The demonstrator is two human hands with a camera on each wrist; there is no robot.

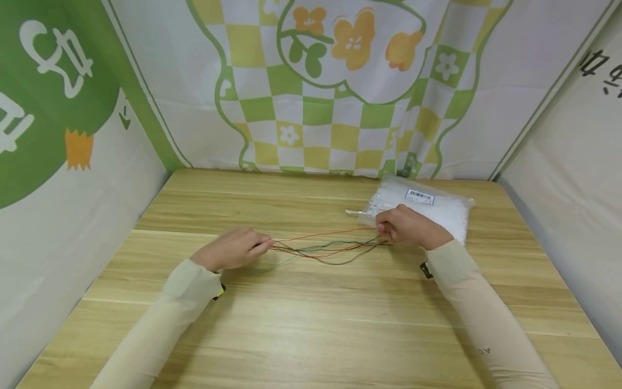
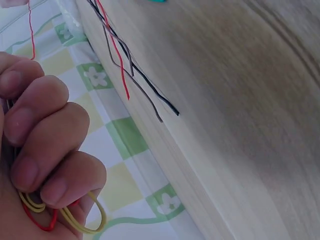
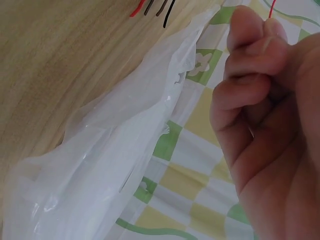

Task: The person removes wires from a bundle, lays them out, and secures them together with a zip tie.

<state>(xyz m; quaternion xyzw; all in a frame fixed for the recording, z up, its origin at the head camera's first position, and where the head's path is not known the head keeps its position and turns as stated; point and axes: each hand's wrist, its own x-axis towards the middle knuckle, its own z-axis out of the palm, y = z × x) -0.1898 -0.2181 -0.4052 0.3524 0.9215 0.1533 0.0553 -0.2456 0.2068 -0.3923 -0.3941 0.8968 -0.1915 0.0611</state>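
A bundle of thin red, green and dark wires (image 1: 330, 246) stretches left to right just above the pale wooden worktop (image 1: 311, 324), held at both ends. The left hand (image 1: 233, 248) pinches the left end: its grip is closed, fingers curled together round the strands, with the fingertips (image 1: 264, 244) pointing right along the bundle. In the left wrist view the curled fingers (image 2: 45, 140) also hold small loops of yellow and red wire (image 2: 65, 220) tucked under them, and the free ends of red, grey and black strands (image 2: 135, 75) lie over the worktop edge.

The right hand (image 1: 408, 227) holds the right end of the bundle. Its grip is also closed; in the right wrist view the thumb and forefinger (image 3: 255, 35) pinch a single thin red strand (image 3: 272, 10), the other fingers folded into the palm. So the wires run between the two grips, sagging slightly in the middle, with one red strand arching a little farther from the person than the rest.

Just behind and right of the right hand lies a clear plastic bag of white items (image 1: 437, 208) with a barcode label (image 1: 420, 197), flat on the far right part of the worktop. The hand partly overlaps the bag's near left corner; whether they touch cannot be told.

A checked green and yellow flowered cloth (image 1: 316, 108) hangs behind the worktop.
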